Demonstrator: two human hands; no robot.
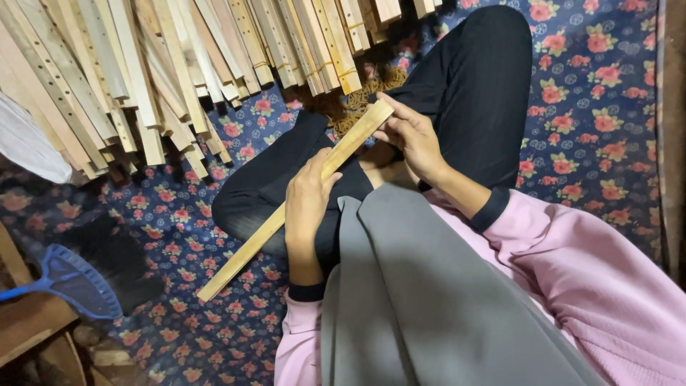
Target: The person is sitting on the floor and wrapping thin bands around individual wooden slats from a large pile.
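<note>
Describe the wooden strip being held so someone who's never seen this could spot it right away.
Start at the floral floor covering, then find the seated person's black-trousered lap. Across it slants one long pale wooden strip, gripped by the left hand and right hand. Unlike the piled slats above, it lies alone.

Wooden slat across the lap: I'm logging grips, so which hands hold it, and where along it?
Both hold the wooden slat: left hand around its middle, right hand at its upper end.
</note>
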